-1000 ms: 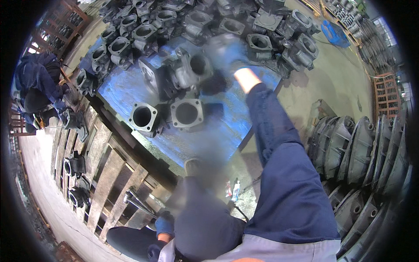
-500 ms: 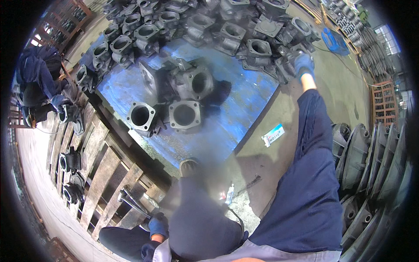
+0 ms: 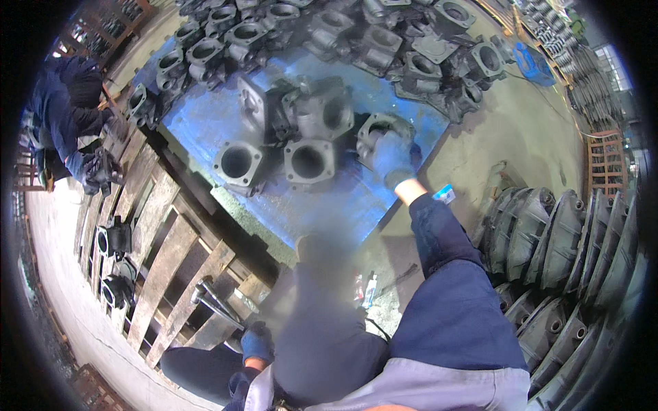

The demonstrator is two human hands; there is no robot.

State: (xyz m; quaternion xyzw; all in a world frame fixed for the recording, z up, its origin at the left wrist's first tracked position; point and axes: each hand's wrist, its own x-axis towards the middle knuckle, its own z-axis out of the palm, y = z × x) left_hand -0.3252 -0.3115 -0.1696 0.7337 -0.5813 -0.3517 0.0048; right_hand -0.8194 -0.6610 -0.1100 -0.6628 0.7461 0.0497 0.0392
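Gripping one grey casting (image 3: 363,139) at 2 o'clock, the right hand (image 3: 393,156), gloved in blue, is clamped on its near rim and partly covers the opening. The left hand (image 3: 257,344), well apart from it at 7 o'clock, lies beside the lower end of one long-handled tool (image 3: 214,303) that points toward 10 o'clock; whether its fingers close on the handle cannot be told. The gripped part is at the right-hand side of a blue platform (image 3: 274,202); contact beneath it is hidden.

Sound handling probably calls for a deep hold on the rim, a straight wrist and a level part, since so thick-walled a piece is likely heavy for one hand. Fingertips belong clear of the underside, and the flange clear of its neighbour toward 9 o'clock, where edges could knock.

Counts: two front castings (image 3: 308,179) at 10 and 11 o'clock; behind them apparently two rear castings (image 3: 319,109), overlapping; two pallet castings (image 3: 115,240) on one slatted pallet (image 3: 163,272) toward 9 o'clock; one co-worker (image 3: 65,120) at 10 o'clock; two small tubes (image 3: 371,290) at 5 o'clock; one small box (image 3: 445,194), partly hidden, at 3 o'clock. The heaped castings (image 3: 205,58) from 11 to 1 o'clock and the disc-like castings (image 3: 517,219) at 3 to 4 o'clock overlap too much to count.
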